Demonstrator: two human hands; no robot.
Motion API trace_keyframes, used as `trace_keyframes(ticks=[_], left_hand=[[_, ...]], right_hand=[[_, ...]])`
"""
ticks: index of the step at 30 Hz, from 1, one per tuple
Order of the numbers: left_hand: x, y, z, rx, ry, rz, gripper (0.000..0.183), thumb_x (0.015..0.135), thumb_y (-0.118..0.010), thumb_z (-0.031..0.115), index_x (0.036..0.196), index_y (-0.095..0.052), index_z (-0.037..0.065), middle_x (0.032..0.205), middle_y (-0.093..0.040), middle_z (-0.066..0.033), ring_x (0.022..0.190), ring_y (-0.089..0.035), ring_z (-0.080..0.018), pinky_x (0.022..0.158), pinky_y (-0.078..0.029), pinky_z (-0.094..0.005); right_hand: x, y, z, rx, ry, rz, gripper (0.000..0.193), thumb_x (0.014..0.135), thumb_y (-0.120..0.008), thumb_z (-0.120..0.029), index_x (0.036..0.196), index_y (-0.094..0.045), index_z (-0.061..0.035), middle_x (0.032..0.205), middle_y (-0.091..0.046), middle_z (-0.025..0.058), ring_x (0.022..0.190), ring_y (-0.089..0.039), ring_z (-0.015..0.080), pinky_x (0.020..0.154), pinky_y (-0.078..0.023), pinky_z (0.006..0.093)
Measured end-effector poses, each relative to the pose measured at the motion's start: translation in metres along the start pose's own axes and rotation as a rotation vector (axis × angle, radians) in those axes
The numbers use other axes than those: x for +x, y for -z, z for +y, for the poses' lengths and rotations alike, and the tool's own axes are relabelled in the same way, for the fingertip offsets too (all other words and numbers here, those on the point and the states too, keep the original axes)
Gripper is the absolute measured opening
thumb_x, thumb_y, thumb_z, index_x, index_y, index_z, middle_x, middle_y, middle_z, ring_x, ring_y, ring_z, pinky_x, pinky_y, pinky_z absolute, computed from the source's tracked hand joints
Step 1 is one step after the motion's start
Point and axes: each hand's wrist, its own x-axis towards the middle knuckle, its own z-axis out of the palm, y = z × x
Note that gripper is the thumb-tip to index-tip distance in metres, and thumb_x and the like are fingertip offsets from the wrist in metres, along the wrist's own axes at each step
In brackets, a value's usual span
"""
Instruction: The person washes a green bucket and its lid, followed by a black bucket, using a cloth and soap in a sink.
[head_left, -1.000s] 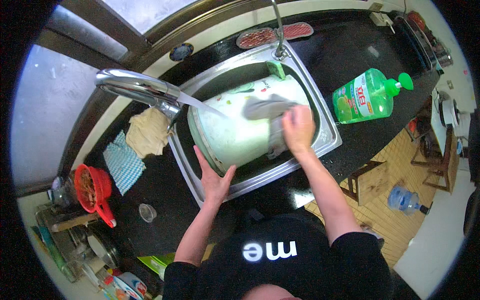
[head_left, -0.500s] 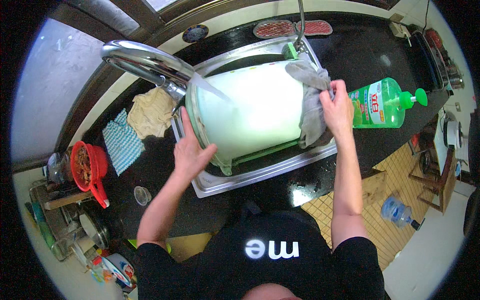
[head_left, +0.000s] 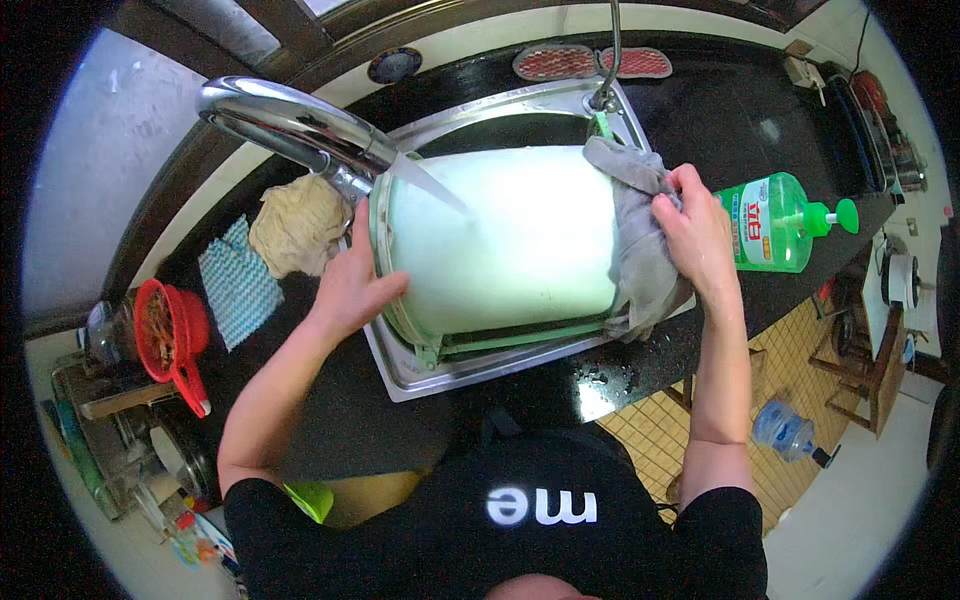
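Observation:
A pale green-white cylindrical bin [head_left: 510, 240] lies on its side across the steel sink [head_left: 420, 385]. Water falls on it from the curved chrome faucet [head_left: 290, 115]. My left hand [head_left: 355, 285] grips the bin's left end, fingers along the rim and thumb over its side. A wet grey cloth [head_left: 640, 220] drapes over the right end. My right hand [head_left: 695, 230] is closed on that cloth with thumb and fingers bent, pressing it to the bin. The bin's far side and underside are hidden.
Right of the sink lies a green pump bottle [head_left: 775, 225]. To the left are a beige cloth [head_left: 300, 225], a blue-and-white striped cloth [head_left: 240, 285] and a red strainer [head_left: 170, 335] with brown pieces in it. Two red pads [head_left: 555, 62] lie behind the sink.
The bin has turned a little, and coloured spots along its far edge no longer show. My left hand has slid toward the bin's end. My right hand and the cloth sit slightly lower.

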Motion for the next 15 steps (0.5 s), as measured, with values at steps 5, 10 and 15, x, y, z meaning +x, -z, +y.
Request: trace_keyframes(ticks=[5, 10, 15], left_hand=[[0.022, 0.012, -0.001, -0.210, 0.088, -0.113, 0.094, 0.064, -0.058, 0.026, 0.138, -0.006, -0.001, 0.087, -0.060, -0.0258, 0.074, -0.062, -0.0360, 0.066, -0.051, -0.0387], [0.022, 0.003, 0.007, -0.389, 0.214, -0.205, 0.094, 0.066, -0.060, 0.028, 0.140, -0.007, 0.002, 0.096, -0.060, -0.0238, 0.084, -0.062, -0.0304, 0.063, -0.054, -0.0360], [-0.006, -0.030, -0.009, -0.377, 0.282, 0.026, 0.097, 0.070, -0.065, 0.041, 0.141, -0.008, 0.005, 0.101, -0.059, -0.0251, 0.094, -0.059, -0.0360, 0.084, -0.046, -0.0403]], right_hand=[[0.035, -0.003, -0.015, -0.222, 0.064, -0.132, 0.035, 0.075, -0.048, -0.024, 0.097, -0.053, 0.0032, 0.093, -0.060, 0.0273, 0.090, -0.057, 0.0421, 0.082, -0.043, 0.0477], [0.081, -0.021, -0.017, -0.357, -0.098, -0.352, 0.038, 0.078, -0.048, -0.024, 0.105, -0.060, -0.0005, 0.109, -0.058, 0.0238, 0.104, -0.055, 0.0375, 0.089, -0.043, 0.0426], [0.107, -0.066, -0.010, -0.404, -0.118, -0.392, 0.039, 0.079, -0.049, -0.027, 0.108, -0.060, -0.0021, 0.113, -0.056, 0.0226, 0.107, -0.053, 0.0373, 0.090, -0.042, 0.0427]])
